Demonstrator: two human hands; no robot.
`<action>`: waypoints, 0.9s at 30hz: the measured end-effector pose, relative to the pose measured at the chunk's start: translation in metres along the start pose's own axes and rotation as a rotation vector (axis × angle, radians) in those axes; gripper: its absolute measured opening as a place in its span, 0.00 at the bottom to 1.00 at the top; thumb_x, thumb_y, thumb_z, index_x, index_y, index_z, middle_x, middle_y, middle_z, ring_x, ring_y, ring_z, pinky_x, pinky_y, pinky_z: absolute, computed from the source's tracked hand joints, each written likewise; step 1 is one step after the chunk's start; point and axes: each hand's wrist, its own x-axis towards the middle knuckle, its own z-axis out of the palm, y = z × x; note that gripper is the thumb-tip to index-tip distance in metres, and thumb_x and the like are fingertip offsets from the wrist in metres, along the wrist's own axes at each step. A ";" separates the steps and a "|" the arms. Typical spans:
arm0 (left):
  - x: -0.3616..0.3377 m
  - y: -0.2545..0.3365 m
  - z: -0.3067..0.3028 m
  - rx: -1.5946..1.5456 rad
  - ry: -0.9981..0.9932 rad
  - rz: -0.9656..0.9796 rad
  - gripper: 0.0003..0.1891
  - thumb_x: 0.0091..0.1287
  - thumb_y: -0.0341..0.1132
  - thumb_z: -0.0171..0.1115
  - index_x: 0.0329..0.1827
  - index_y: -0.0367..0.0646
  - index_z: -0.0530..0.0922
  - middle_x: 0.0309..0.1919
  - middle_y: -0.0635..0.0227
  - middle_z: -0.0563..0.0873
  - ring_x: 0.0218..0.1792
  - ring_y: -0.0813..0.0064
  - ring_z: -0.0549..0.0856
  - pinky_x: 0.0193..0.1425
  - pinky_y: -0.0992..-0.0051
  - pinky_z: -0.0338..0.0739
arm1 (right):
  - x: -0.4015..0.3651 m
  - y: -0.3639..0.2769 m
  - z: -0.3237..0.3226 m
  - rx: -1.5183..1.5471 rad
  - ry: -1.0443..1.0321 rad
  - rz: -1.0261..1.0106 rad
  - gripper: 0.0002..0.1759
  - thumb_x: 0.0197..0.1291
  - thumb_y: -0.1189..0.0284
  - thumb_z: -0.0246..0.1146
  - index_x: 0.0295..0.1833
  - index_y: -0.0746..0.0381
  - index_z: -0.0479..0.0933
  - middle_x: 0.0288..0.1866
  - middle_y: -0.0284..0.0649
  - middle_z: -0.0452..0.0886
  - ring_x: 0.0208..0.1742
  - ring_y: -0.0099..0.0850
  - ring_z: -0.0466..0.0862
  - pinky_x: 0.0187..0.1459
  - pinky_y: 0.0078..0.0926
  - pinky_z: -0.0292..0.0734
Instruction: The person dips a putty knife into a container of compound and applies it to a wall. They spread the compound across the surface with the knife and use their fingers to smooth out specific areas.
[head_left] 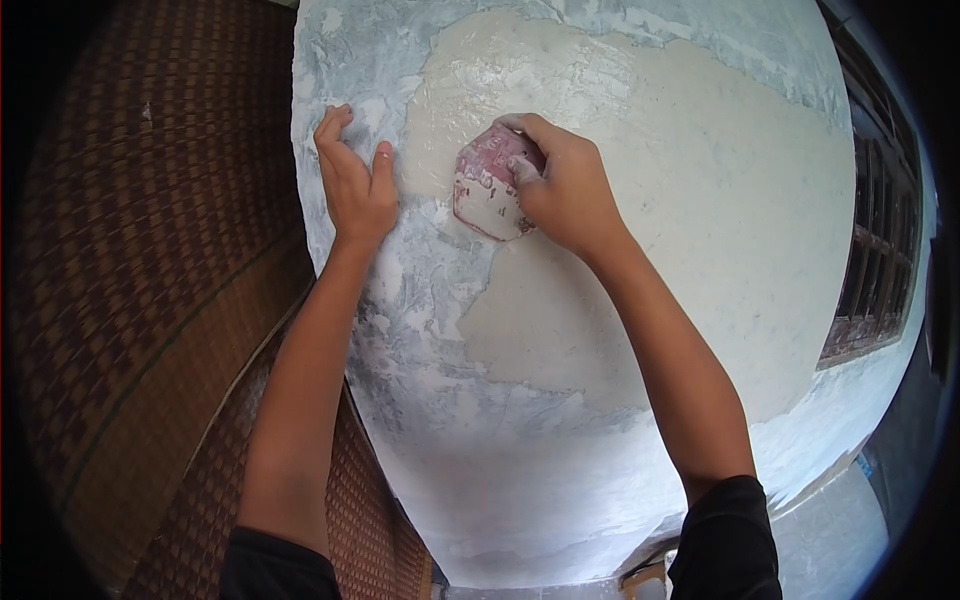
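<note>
woven panel [150,250]: brown, far left, beside the wall edge; neither hand touches it.
left hand [355,185]: I see it pressed on the wall [430,330], palm down on the rough grey patch [400,250].
left fingers [335,130]: spread and flat, grasping nothing, just bracing.
brace tip: I judge this a good anchor; the weight should sit light here so the flaky grey does not crumble under the palm.
block [487,185]: reddish, smeared white, face against the wall just where grey meets the cream coat [720,220]; near the left hand but apart from it.
right hand [570,190]: on top of the block, wrist raised off the wall.
right fingers [525,125]: clenched over the block's upper edge, gripping it firmly.
stroke tip: my read is the block wants to lie fully flat with even pressure, short overlapping passes along the ragged border, no digging with a corner.
risk: a tilted edge would likely gouge the wet-looking shiny area above the block.
window [880,250]: barred, far right, well apart from both hands.
</note>
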 end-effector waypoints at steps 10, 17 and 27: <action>0.000 0.002 0.000 -0.012 0.008 -0.014 0.26 0.63 0.29 0.58 0.63 0.33 0.60 0.62 0.45 0.67 0.69 0.42 0.63 0.74 0.53 0.54 | 0.004 -0.005 0.013 -0.215 -0.030 0.005 0.22 0.52 0.85 0.58 0.55 0.66 0.77 0.44 0.52 0.84 0.46 0.42 0.85 0.51 0.32 0.77; 0.001 0.003 0.000 -0.019 0.020 -0.038 0.27 0.62 0.28 0.58 0.63 0.32 0.59 0.61 0.45 0.67 0.69 0.43 0.64 0.74 0.54 0.54 | 0.010 0.001 0.019 -0.045 0.028 -0.031 0.23 0.41 0.83 0.57 0.48 0.65 0.80 0.39 0.49 0.83 0.44 0.47 0.82 0.48 0.42 0.67; 0.001 0.002 0.000 -0.013 0.026 -0.029 0.28 0.62 0.28 0.58 0.63 0.32 0.60 0.61 0.45 0.67 0.69 0.43 0.64 0.74 0.54 0.55 | 0.017 -0.004 0.004 -0.129 0.075 0.088 0.22 0.49 0.84 0.57 0.53 0.68 0.78 0.45 0.53 0.84 0.47 0.45 0.85 0.52 0.33 0.77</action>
